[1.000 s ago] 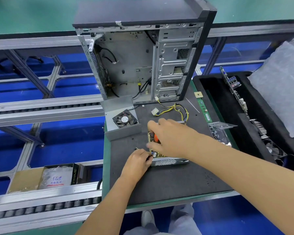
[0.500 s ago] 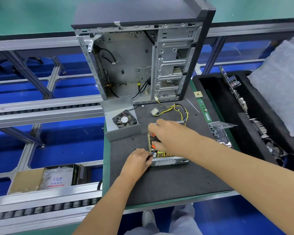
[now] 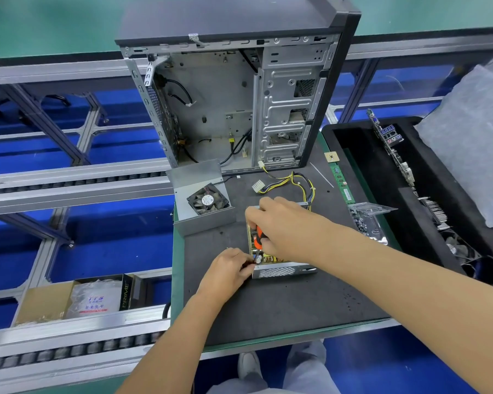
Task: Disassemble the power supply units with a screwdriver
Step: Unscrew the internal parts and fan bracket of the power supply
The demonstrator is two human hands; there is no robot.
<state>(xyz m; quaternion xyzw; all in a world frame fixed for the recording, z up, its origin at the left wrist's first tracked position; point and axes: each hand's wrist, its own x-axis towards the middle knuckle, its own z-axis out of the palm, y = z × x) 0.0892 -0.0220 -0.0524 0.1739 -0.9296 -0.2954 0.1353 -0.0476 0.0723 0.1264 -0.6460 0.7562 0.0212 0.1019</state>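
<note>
Both hands (image 3: 285,227) unmoved on supply (image 3: 282,270)

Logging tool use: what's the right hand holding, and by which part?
The right hand holds a screwdriver by its orange handle, over the open power supply.

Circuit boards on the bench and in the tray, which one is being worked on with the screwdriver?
The power supply board in its open metal base under both hands; the memory stick and motherboard lie untouched to the right.

Matt dark foam mat (image 3: 282,302); bare dull sheet-metal power supply cover (image 3: 195,177); glossy orange plastic screwdriver (image 3: 258,237).
</note>
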